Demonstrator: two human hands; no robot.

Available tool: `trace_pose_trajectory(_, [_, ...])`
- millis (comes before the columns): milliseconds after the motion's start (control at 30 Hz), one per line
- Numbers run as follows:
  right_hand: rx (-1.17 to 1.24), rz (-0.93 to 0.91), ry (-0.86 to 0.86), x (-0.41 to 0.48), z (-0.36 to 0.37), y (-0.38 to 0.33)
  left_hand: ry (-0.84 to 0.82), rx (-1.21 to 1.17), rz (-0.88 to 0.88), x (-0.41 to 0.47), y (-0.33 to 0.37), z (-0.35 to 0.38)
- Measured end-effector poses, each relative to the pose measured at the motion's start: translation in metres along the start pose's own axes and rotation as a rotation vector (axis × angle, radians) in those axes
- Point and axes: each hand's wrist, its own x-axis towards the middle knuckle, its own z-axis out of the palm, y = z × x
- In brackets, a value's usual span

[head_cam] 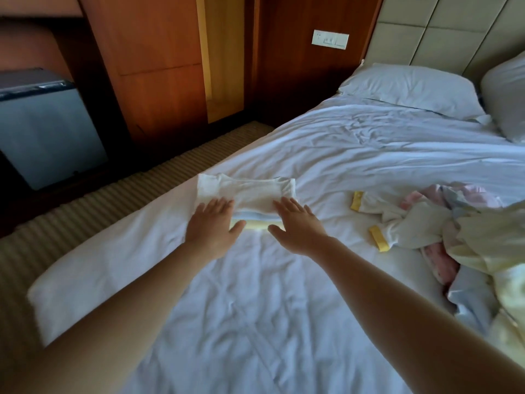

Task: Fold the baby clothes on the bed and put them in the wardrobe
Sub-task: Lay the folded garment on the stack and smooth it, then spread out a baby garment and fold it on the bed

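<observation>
Where a white bed (341, 155) met wood panelling (159, 66), left hand (211, 226) and right hand (298, 226) lay flat-fingered on one folded stack (255, 191); two pillows (409, 86) sat at one o'clock, one unfolded heap (454, 223) at three.

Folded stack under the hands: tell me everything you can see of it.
The folded stack is soft, thin fabric: a white garment on top, with pale blue and pale yellow layers showing at its near edge. It lies flat on the bed's white sheet, near the side edge, apart from the unfolded heap. The left hand and right hand lie on its near corners, fingers straight.
</observation>
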Motion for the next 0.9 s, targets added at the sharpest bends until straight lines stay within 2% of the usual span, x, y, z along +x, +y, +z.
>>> trace_pose_trajectory(300, [0.096,-0.014,0.128,-0.175,-0.103,-0.029,-0.001,-0.138,0.053,-0.151,0.075,-0.104])
trace_pose_trajectory(467, [0.086,0.019,0.188,-0.284,-0.135,-0.018,-0.005,-0.201,0.128,-0.231,0.142,-0.13])
trace_pose_trajectory(667, [0.096,0.11,0.192,-0.397,-0.147,0.035,0.007,-0.248,0.259,-0.29,0.233,-0.138])
trace_pose_trajectory(900, [0.093,0.236,0.246,-0.463,-0.157,0.118,0.054,-0.256,0.439,-0.291,0.325,-0.136])
